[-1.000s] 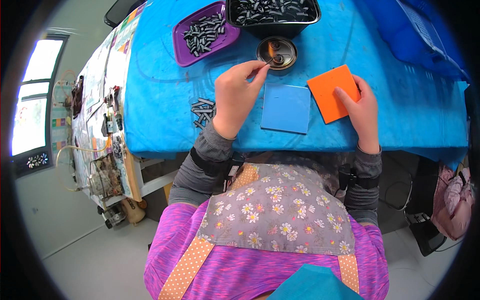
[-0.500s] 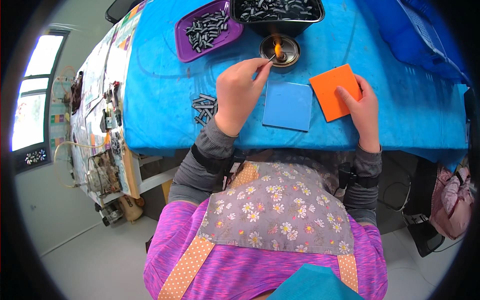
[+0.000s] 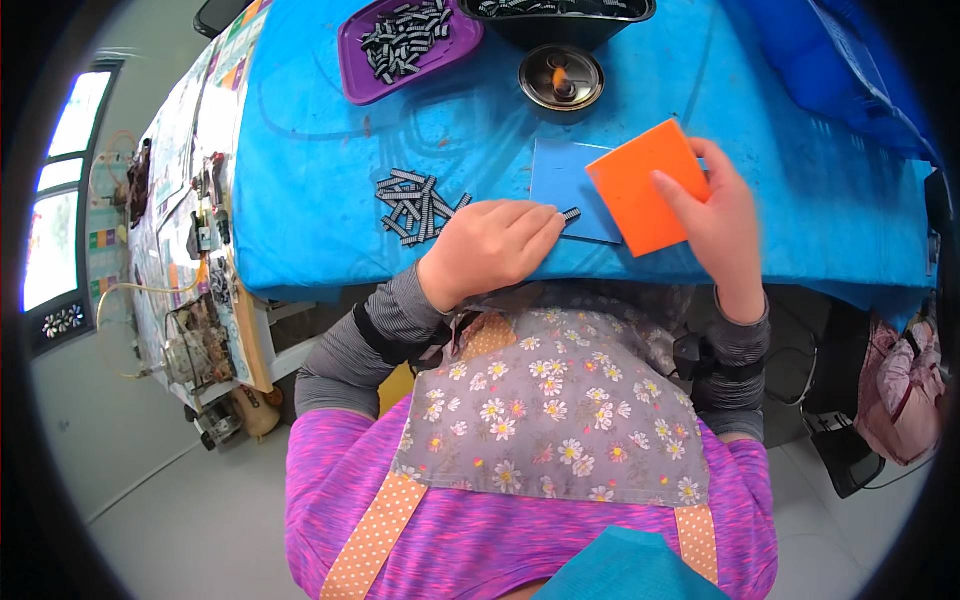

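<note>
**Striped piece pinched at the near edge, orange square lifted**

At the near edge of the blue-covered surface [image 3: 330, 200], the left hand [image 3: 490, 250] lies knuckles up, fingers closed together on a small black-and-white striped piece [image 3: 571, 213] that pokes out past the fingertips onto the flat blue square sheet [image 3: 565, 175]. Just right of it, the right hand [image 3: 715, 215] grips a tilted orange square sheet [image 3: 645, 185], thumb on top, overlapping the blue sheet's right side. A loose pile of striped pieces [image 3: 415, 205] sits just beyond the left hand. Bare cloth lies left of the pile. Farther off stand a round metal burner with a small flame [image 3: 561, 77], a purple tray of pieces [image 3: 405, 45] and a black tray [image 3: 555, 15] along the far edge.
</note>
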Motion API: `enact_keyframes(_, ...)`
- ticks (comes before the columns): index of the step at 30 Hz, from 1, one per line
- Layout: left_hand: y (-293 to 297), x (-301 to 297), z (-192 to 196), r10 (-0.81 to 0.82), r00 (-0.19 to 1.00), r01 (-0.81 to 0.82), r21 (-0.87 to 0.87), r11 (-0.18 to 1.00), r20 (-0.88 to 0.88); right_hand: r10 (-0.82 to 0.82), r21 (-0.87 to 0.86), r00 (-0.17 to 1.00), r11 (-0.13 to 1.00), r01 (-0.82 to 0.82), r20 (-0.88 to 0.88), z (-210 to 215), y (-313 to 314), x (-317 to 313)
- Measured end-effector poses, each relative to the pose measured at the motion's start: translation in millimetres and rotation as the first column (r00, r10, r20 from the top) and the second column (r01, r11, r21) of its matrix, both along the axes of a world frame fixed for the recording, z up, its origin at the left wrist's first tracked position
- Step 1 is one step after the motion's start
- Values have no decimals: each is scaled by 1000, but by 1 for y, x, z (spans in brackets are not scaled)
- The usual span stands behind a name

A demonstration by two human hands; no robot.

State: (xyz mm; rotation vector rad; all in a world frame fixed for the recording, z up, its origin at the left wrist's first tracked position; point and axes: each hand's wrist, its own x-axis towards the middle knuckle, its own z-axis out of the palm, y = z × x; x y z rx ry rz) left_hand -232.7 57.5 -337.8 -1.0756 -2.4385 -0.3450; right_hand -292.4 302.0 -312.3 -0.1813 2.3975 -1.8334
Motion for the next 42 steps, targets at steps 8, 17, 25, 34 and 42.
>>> enact_keyframes(8,-1,2,1,-49,998,52,-72,996,34,161,465,957,885,-33,-239,15,-35,20)
enact_keyframes(17,-3,-5,-9,-75,994,78,37,996,-77,300,722,890,691,46,-344,32,-56,36)
enact_keyframes(25,-4,-1,-6,-68,995,68,-9,998,73,199,492,868,869,58,-455,20,-36,19)
enact_keyframes(34,-4,-4,-7,-86,994,85,21,996,61,390,733,830,679,34,-400,31,-46,34)
enact_keyframes(42,-11,-7,-14,-79,991,47,273,961,107,195,413,926,909,-48,-322,-7,-17,10)
